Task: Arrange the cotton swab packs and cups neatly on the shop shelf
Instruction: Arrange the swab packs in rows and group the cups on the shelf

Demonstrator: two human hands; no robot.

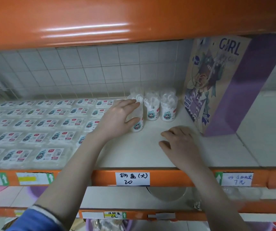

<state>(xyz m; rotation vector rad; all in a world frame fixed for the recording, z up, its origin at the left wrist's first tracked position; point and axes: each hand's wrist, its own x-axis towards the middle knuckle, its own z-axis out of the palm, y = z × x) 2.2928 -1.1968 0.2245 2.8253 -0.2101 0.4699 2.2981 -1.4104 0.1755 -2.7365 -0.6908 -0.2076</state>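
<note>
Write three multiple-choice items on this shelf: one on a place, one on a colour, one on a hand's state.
1. Where do the cotton swab cups stand?
A. Between the flat cotton swab packs and the purple box
B. Left of the packs
C. On the shelf below

2. What colour is the shelf's front edge?
A. Blue
B. Orange
C. Green

3. What is the left hand doing?
A. Hanging idle
B. Pressing a price label
C. Gripping a cup

Answers: 1 A, the cups sit with packs on their left and the box on their right. 2 B, the edge is orange. 3 C, its fingers and thumb curl round the front cup, while the right hand holds nothing.
</note>
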